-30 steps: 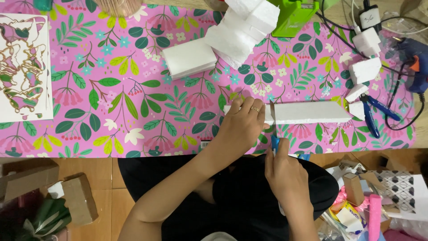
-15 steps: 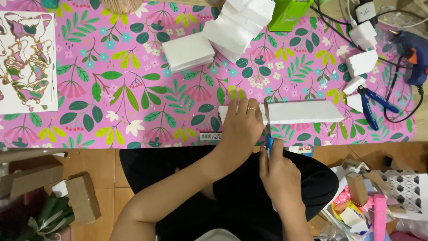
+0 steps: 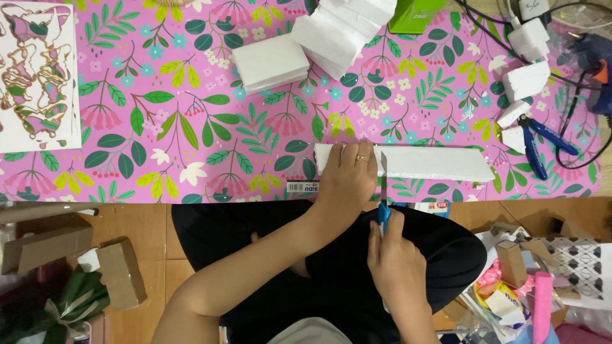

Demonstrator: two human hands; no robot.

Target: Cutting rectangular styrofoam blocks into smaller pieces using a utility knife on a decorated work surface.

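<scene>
A long white foam strip (image 3: 433,164) lies along the near edge of the pink floral mat (image 3: 191,127). My left hand (image 3: 347,175) presses flat on the strip's left part, a ring on one finger. My right hand (image 3: 395,261) grips a blue-handled utility knife (image 3: 383,213) whose blade (image 3: 383,169) stands across the strip just right of my left fingers.
White foam blocks (image 3: 271,62) and a foam stack (image 3: 347,28) lie at the mat's far side, with smaller foam pieces (image 3: 526,79), blue pliers (image 3: 539,143) and a glue gun (image 3: 593,54) to the right. A cut-out paper sheet (image 3: 35,76) is far left. Cardboard boxes (image 3: 121,271) sit on the floor.
The view shifted slightly; both hands stay at the strip with the knife blade still across it. My right hand has drawn a little toward me.
</scene>
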